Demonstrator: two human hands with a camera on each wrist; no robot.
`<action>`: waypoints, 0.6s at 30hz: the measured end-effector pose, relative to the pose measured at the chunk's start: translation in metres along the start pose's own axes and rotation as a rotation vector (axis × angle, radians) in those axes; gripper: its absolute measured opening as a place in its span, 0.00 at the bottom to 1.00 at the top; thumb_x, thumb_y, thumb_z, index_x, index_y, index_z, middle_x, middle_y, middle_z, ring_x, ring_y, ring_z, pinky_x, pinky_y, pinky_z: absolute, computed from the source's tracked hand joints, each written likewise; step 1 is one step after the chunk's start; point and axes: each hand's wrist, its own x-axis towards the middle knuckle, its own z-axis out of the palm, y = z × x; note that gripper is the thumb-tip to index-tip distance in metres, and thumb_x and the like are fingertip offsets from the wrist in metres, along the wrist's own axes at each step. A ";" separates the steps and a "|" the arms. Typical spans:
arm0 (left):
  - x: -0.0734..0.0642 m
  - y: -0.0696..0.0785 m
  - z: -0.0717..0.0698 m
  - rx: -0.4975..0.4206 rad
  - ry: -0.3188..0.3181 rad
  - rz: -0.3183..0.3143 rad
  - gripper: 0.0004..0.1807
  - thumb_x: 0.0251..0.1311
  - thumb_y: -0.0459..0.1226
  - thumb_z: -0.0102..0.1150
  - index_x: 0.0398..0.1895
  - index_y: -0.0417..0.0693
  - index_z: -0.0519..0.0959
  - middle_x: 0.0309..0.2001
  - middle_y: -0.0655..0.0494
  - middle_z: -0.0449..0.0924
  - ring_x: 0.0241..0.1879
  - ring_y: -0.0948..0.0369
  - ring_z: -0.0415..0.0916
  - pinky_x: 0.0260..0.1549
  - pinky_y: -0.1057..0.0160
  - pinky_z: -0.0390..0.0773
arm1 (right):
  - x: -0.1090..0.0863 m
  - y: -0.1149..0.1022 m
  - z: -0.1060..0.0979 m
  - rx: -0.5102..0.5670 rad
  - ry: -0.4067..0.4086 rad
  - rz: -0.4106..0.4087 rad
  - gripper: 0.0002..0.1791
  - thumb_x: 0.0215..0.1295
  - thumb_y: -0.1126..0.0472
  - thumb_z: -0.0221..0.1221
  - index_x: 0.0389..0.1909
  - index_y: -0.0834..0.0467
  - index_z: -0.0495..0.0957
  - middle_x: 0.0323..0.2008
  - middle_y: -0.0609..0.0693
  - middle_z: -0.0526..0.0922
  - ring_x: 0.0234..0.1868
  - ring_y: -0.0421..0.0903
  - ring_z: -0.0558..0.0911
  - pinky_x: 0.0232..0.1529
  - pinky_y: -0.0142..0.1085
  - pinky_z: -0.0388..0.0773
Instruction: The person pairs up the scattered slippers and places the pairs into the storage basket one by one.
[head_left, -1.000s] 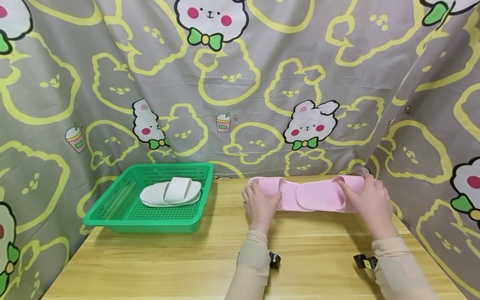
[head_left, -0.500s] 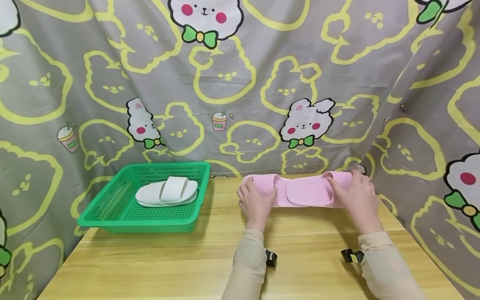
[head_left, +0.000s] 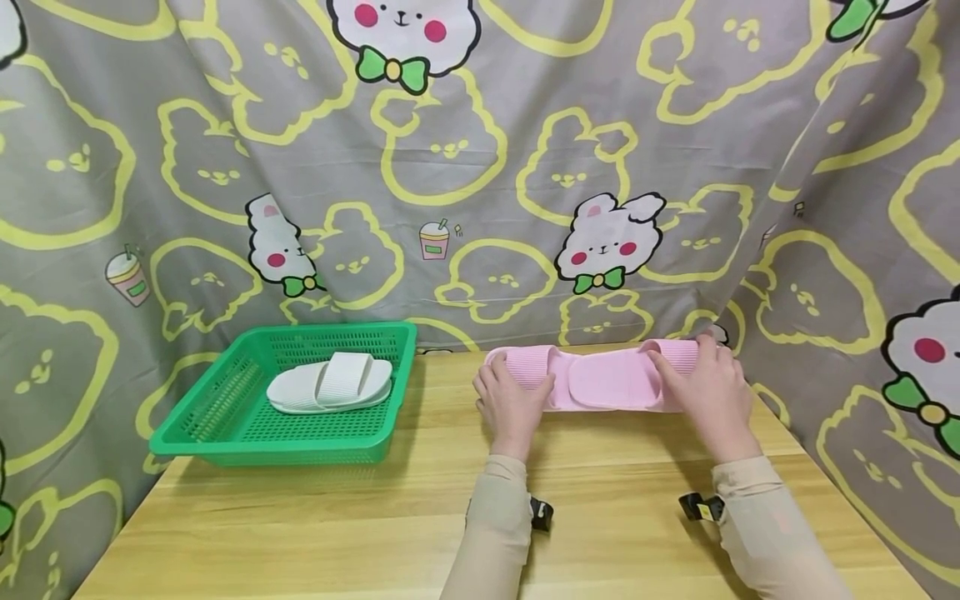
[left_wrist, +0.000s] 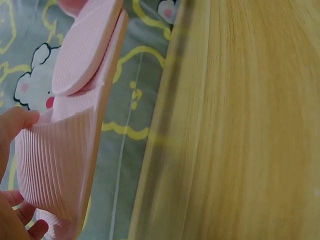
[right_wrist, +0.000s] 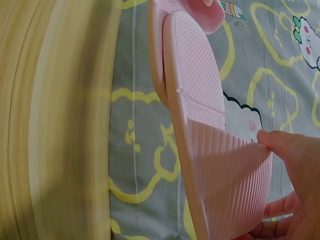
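Two pink slippers lie in a line at the back right of the table, heels overlapping. In the head view, my left hand [head_left: 513, 408] grips the left slipper [head_left: 561, 387] at its ribbed strap [left_wrist: 57, 165]. My right hand [head_left: 716, 396] holds the right slipper [head_left: 611, 382] by its strap [right_wrist: 230, 175], thumb at the strap's inner edge. The heel of the right slipper rests over the left one's heel. Both wrist views show the soles tilted up, with fingers curled about the toe ends. Part of each toe end is hidden behind the hands.
A green perforated basket [head_left: 262, 450] stands at the back left of the wooden table [head_left: 337, 533]. Inside it is a pair of stacked white slippers [head_left: 300, 387]. A grey patterned curtain [head_left: 480, 183] hangs behind the table's back edge.
My right hand has moved left with its slipper, so the pink heels overlap more. My left hand keeps its grip on the other slipper. The head view has shifted slightly.
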 end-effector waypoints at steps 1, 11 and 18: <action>0.000 0.000 0.000 0.003 0.002 0.001 0.48 0.38 0.62 0.73 0.62 0.50 0.68 0.52 0.49 0.71 0.56 0.51 0.66 0.42 0.51 0.73 | 0.000 0.000 0.000 -0.005 0.001 -0.002 0.51 0.58 0.24 0.51 0.63 0.66 0.62 0.52 0.75 0.70 0.49 0.74 0.72 0.35 0.64 0.71; -0.002 0.003 0.002 0.011 -0.008 0.006 0.49 0.38 0.63 0.73 0.63 0.51 0.67 0.53 0.49 0.71 0.56 0.51 0.65 0.42 0.51 0.73 | -0.003 -0.004 0.003 -0.034 0.020 -0.021 0.50 0.59 0.25 0.51 0.61 0.66 0.62 0.49 0.74 0.71 0.50 0.73 0.72 0.35 0.64 0.72; -0.004 0.007 0.004 0.013 -0.006 0.018 0.49 0.37 0.64 0.72 0.62 0.51 0.68 0.53 0.50 0.71 0.55 0.52 0.65 0.42 0.51 0.73 | -0.003 -0.007 0.001 -0.045 -0.002 -0.008 0.51 0.58 0.24 0.49 0.62 0.66 0.62 0.51 0.74 0.70 0.52 0.72 0.71 0.34 0.64 0.73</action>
